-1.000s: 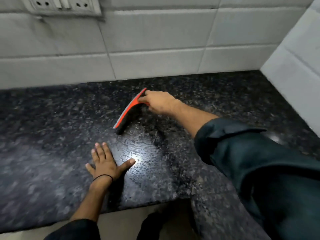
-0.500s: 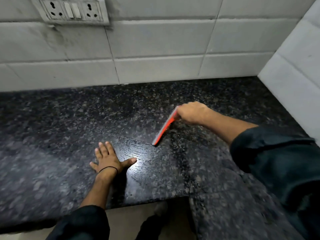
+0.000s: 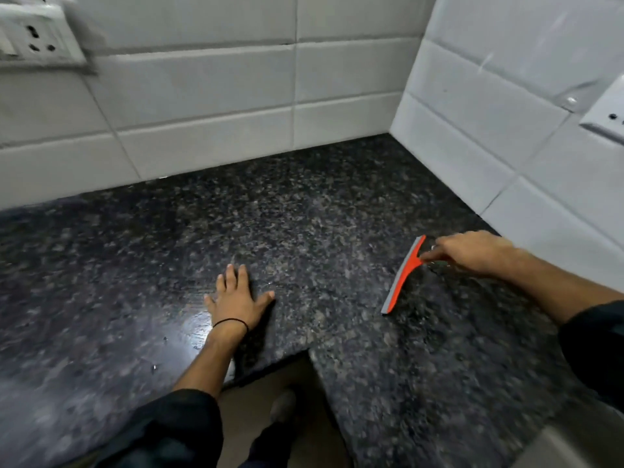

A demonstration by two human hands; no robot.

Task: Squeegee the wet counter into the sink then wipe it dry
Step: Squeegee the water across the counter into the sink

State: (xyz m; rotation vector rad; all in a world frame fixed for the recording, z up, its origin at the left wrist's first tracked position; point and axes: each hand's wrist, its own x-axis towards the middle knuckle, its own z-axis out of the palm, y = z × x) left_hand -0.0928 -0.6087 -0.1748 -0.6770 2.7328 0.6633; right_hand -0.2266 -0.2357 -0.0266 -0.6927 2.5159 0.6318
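1. Orange plastic squeegee with a grey rubber blade (image 3: 403, 274) sat on the right part of the dark speckled granite counter (image 3: 304, 211), blade edge down on the stone, running diagonally from far-right to near-left.
2. Right hand (image 3: 471, 253) held the squeegee's short handle from the right side; fingers (image 3: 430, 255) were pinched around the handle stub. Exact finger wrap blurred, but the grip was clearly closed on it.
3. Right forearm came in from the right edge, dark sleeve (image 3: 594, 346) pushed up past the wrist.
4. Left hand (image 3: 236, 298) lay flat on the counter, well apart from the squeegee, palm down, fingers spread and released, holding nothing. Thin black band (image 3: 231, 322) around that wrist.
5. Bright glare patch (image 3: 196, 329) on the stone just left of the left wrist; surface looked glossy and streaky there. A few small specks sat near the front edge.
6. Counter was L-shaped: the front edge stepped at an inner corner (image 3: 309, 352) between the two arms.
7. White rectangular wall tiles (image 3: 209, 79) backed the counter and also ran down the right side, meeting in the far corner.
8. White socket plate (image 3: 33, 38) on the back wall at upper left, blurred; another white plate (image 3: 607, 113) on the right wall, cut off by the frame.
9. Beige floor (image 3: 270, 383) and a foot showed below the counter step.
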